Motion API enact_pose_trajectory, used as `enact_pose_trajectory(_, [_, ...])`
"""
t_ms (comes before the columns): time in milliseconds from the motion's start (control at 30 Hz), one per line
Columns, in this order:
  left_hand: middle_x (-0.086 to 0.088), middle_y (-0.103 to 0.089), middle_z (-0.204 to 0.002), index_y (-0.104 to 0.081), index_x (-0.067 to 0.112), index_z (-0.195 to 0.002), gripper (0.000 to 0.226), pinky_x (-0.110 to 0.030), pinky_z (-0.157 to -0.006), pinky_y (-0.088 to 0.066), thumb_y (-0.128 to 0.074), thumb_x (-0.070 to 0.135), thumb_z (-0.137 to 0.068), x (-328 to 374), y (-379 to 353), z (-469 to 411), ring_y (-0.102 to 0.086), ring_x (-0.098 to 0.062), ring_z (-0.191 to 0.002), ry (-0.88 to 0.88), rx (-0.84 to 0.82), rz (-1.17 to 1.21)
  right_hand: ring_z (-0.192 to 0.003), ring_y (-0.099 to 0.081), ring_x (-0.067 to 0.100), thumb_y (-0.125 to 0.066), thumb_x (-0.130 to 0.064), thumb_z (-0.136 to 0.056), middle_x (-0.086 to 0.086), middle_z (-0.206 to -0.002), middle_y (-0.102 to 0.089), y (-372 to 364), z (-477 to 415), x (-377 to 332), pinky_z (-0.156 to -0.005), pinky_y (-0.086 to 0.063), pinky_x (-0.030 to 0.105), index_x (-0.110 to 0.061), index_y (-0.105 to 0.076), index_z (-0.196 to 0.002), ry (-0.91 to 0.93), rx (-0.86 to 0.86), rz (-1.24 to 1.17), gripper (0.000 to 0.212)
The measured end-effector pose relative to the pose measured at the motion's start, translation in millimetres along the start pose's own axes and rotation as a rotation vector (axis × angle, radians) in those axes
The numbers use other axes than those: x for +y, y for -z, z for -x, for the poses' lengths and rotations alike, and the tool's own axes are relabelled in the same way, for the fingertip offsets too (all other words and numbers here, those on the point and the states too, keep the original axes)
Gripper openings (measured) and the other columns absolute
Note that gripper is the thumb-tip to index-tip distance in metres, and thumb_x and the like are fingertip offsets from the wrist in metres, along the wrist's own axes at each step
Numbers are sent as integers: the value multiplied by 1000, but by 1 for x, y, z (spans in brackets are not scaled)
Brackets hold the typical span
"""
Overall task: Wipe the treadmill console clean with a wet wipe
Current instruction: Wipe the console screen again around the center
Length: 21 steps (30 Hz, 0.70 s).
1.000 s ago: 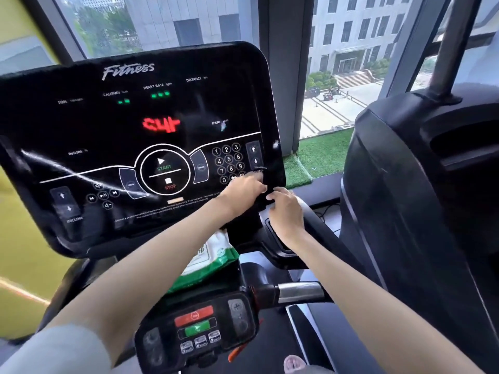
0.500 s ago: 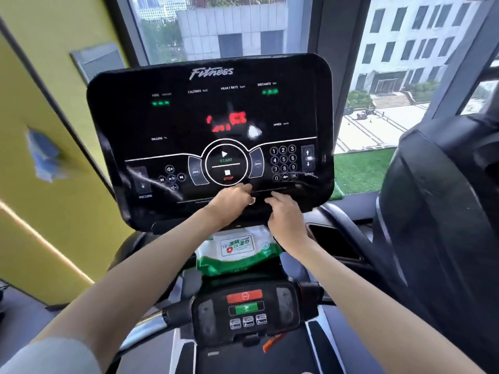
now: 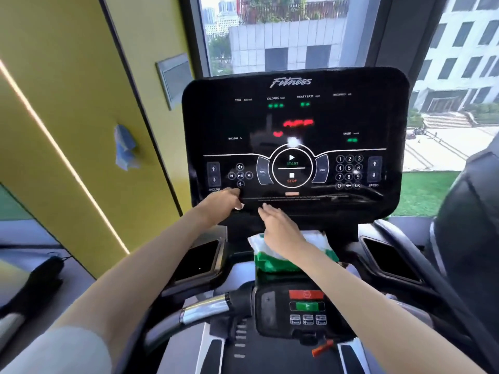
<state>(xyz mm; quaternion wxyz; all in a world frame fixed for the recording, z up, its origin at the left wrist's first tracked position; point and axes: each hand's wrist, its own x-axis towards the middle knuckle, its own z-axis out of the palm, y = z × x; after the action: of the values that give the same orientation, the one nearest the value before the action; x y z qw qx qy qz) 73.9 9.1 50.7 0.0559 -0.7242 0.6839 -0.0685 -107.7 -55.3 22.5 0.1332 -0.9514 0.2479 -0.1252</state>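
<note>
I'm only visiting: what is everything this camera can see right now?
Console: one, black, lit, centre.
Wipes pack: one, white and green, on the ledge under the console.
Button panel: one, black with red and green buttons, below the pack.
Trays: two, black, either side of the pack.
Handlebar: one, chrome and black, lower left.
Wall: one, yellow, left.
Blue cloth: one, on the wall.
Window: one, behind the console.
Next machine: one, black, far right.
Left hand: one, curled at the console's lower left edge; what it holds is hidden.
Right hand: one, fingers straight, above the pack, near the console's lower edge.
</note>
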Motion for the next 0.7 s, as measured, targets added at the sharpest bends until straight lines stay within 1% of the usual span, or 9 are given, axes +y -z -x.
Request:
enact_pose_trajectory(67, [-7, -52, -109, -64, 16, -115, 40, -33, -73, -43, -51, -5, -84, -10, -5, 9, -50, -24, -106, 28, -1, -13, -143, -14, 18, -40, 6, -87, 13, -154, -19, -2, -3, -6, -114, -7, 26, -2, -23, -145, 12, -2, -11, 61])
enact_pose_trajectory(167, [-7, -49, -109, -59, 15, -121, 34, -34, -76, -45, -48, 4, -91, -19, -9, 23, -47, -23, -109, 35, 13, -81, -142, -15, 17, -37, 7, -87, 11, -155, -18, -1, -4, -10, -112, -8, 23, -3, -24, -145, 10, -12, -40, 60])
enact_pose_trajectory(267, [-11, -47, -111, -54, 8, -124, 35, -39, -78, -47, -47, 1, -90, -24, -8, 32, -43, -25, -109, -4, 3, -114, -142, -15, 16, -37, 4, -90, 8, -155, -20, 0, -5, -9, -110, -13, 22, -5, -26, -145, 2, 1, -26, 57])
enact_pose_trajectory(333, [-10, -49, -108, -56, 6, -121, 34, -37, -73, -49, -50, 0, -88, -31, -6, 36, -44, -25, -105, -68, 22, -165, -142, -16, 16, -37, 4, -89, 8, -154, -21, -1, -7, -8, -111, -15, 24, -5, -27, -145, 20, 10, -8, 57])
enact_pose_trajectory(400, [-8, -51, -99, -61, 6, -112, 28, -35, -64, -50, -57, 2, -85, -44, -6, 39, -47, -23, -97, -114, 51, -245, -142, -15, 17, -37, 5, -89, 10, -154, -20, -1, -9, -8, -112, -12, 24, -4, -26, -144, 62, -3, 27, 57])
enact_pose_trajectory(467, [-8, -53, -96, -64, 5, -105, 21, -35, -59, -51, -59, 2, -84, -56, -6, 44, -49, -24, -90, -130, 50, -316, -143, -13, 18, -36, 7, -87, 12, -154, -18, 0, -11, -8, -113, -7, 25, -3, -24, -144, 118, -22, 76, 59])
enact_pose_trajectory(533, [-9, -55, -94, -65, 3, -99, 15, -35, -57, -52, -60, 4, -84, -63, -3, 49, -51, -24, -86, -149, 53, -401, -143, -12, 20, -38, 6, -87, 14, -155, -16, 0, -16, -7, -115, -5, 27, -2, -22, -145, 193, -18, 149, 61])
enact_pose_trajectory(633, [-8, -58, -84, -69, 5, -78, 4, -34, -54, -51, -67, 2, -76, -66, 0, 50, -53, -23, -77, -224, 60, -558, -144, -9, 22, -43, 4, -86, 17, -155, -13, -1, -23, -5, -117, -5, 32, 0, -17, -145, 261, -10, 218, 65])
enact_pose_trajectory(700, [-9, -59, -83, -69, 7, -68, 7, -36, -56, -51, -68, 1, -72, -67, 2, 47, -53, -25, -77, -275, 27, -616, -144, -6, 23, -41, 5, -85, 17, -155, -10, -1, -29, -3, -117, -3, 33, 1, -15, -146, 284, 2, 232, 67])
